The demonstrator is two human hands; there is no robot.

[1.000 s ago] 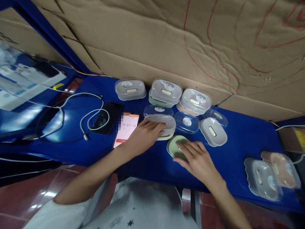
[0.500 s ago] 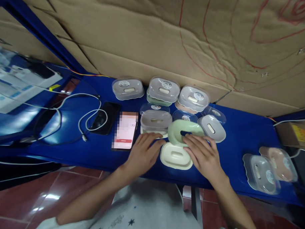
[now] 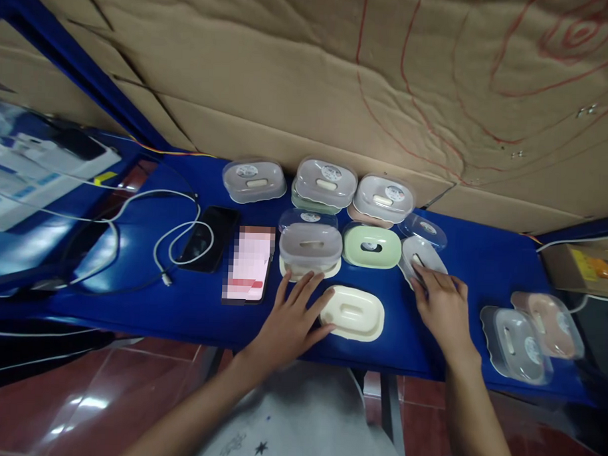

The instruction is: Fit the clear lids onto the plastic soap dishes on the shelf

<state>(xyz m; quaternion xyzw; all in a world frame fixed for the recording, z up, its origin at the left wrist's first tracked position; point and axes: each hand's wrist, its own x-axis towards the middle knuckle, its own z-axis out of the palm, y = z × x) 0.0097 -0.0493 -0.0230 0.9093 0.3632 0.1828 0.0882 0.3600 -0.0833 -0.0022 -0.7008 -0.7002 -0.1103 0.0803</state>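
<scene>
My left hand [image 3: 293, 317] is open, its fingers spread, touching the left edge of a cream oval dish [image 3: 352, 312] that looks like a soap dish base. My right hand [image 3: 443, 306] has its fingers closed on a grey oval tray [image 3: 425, 253], which has a pale piece in its middle and looks slightly tilted. A green oval tray [image 3: 372, 256] with a slot lies on a clear lid between the two hands, farther back. Left of it, a grey slotted tray [image 3: 311, 245] rests over a cream base. Another clear lid [image 3: 423, 230] lies behind the held tray.
Lidded oval dishes [image 3: 254, 182] line the back of the blue table [image 3: 476, 280], against a cardboard wall [image 3: 269, 87]. Two more [image 3: 519, 345] stand at the right edge. A lit phone [image 3: 249, 263], a dark phone [image 3: 208, 238] and a white cable [image 3: 160, 193] lie left.
My right hand has let go of the green tray, now set down behind the cream dish, and moved right onto the grey tray. My left hand has come nearer the cream dish.
</scene>
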